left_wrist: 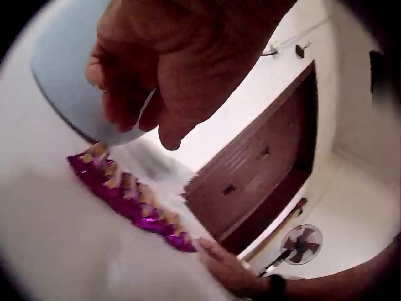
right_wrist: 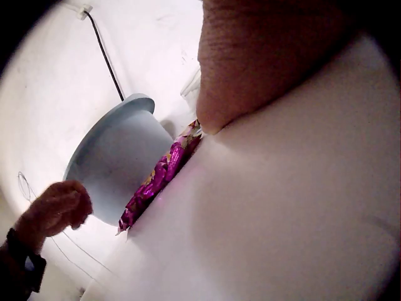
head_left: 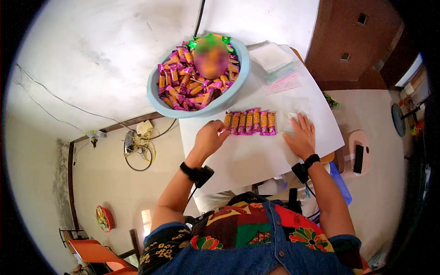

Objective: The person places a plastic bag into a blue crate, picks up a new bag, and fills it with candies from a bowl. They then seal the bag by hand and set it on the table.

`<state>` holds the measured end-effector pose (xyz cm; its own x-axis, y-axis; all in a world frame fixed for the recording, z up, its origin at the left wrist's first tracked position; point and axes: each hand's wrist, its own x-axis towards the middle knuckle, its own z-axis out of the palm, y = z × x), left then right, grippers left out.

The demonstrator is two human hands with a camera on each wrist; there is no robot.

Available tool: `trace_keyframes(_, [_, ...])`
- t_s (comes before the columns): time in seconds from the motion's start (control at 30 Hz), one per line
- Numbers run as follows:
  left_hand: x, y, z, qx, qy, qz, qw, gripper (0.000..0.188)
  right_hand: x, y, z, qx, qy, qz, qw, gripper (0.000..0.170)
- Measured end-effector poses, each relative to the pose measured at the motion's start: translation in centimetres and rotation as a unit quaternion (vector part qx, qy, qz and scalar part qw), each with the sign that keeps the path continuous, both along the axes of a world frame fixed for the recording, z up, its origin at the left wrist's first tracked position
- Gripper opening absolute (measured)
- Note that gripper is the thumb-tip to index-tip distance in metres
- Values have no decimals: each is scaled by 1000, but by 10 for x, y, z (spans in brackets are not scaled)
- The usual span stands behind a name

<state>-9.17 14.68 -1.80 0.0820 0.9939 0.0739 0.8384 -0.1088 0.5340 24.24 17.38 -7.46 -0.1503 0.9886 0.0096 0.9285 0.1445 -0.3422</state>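
Several purple-and-orange wrapped bars [head_left: 250, 122] lie side by side in a row on the white table [head_left: 224, 167]. At the row's left end is the left hand [head_left: 210, 140], its fingers bent and loosely curled; in the left wrist view that hand [left_wrist: 169, 63] hangs above the bars [left_wrist: 131, 197] with nothing visible in it. The right hand [head_left: 300, 136] rests flat with spread fingers over a clear plastic bag [head_left: 289, 120], right of the row. The right wrist view shows only part of the right hand [right_wrist: 257, 63], beside the row's end [right_wrist: 160, 179].
A blue basin [head_left: 154, 94] heaped with similar bars and some green packets stands at the table's back left. More clear bags [head_left: 282, 75] lie at the back right. A red basket [head_left: 105, 218] and an orange chair [head_left: 94, 252] are on the floor at left.
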Motion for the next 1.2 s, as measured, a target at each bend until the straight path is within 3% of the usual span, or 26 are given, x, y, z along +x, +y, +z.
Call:
trace_keyframes(0.1, [-11,-10,63,3,-55,-23,998,19,-2,-1,1,6,-8,1,1000,68])
trace_keyframes(0.17, [-39,8,95,80,-16,-17,997,16,-2,-1,-1,16,-14,4,1000,68])
trace_keyframes(0.23, [-73,40,117,88,6,27,996,15,0,-1,-4,26,-16,8,999,68])
trace_keyframes(0.3, [-117,76,113,142,122,-8,982,12,2,0,-7,38,-15,13,999,68])
trace_keyframes(0.4, [-147,109,102,29,158,-19,987,15,3,0,-11,41,-14,11,999,68])
trace_keyframes(0.47, [-169,127,80,1,243,-46,969,15,5,0,-14,48,-17,18,999,69])
trace_keyframes(0.7, [-153,131,81,-87,467,-29,880,23,5,0,-12,56,-5,24,998,69])
trace_keyframes(0.8, [-156,125,86,-27,419,-27,907,19,3,0,-7,29,-23,16,999,68])
trace_keyframes(0.9, [-160,118,101,-21,160,13,987,10,4,0,-11,43,-16,18,999,68])
trace_keyframes(0.93, [-145,100,120,-48,22,16,998,12,3,0,-11,41,-14,16,999,68])
trace_keyframes(1.0, [-129,78,135,-90,-161,-5,983,21,3,-1,-10,37,-13,14,999,68])
trace_keyframes(1.07, [-121,62,131,-139,-329,6,934,29,2,0,-8,24,-16,11,1000,69])
trace_keyframes(1.17, [-108,39,121,-140,-512,-94,843,34,4,-3,-8,27,-18,15,999,69])
trace_keyframes(1.2, [-101,31,119,-131,-534,-96,830,39,4,-3,-8,32,-18,18,999,69])
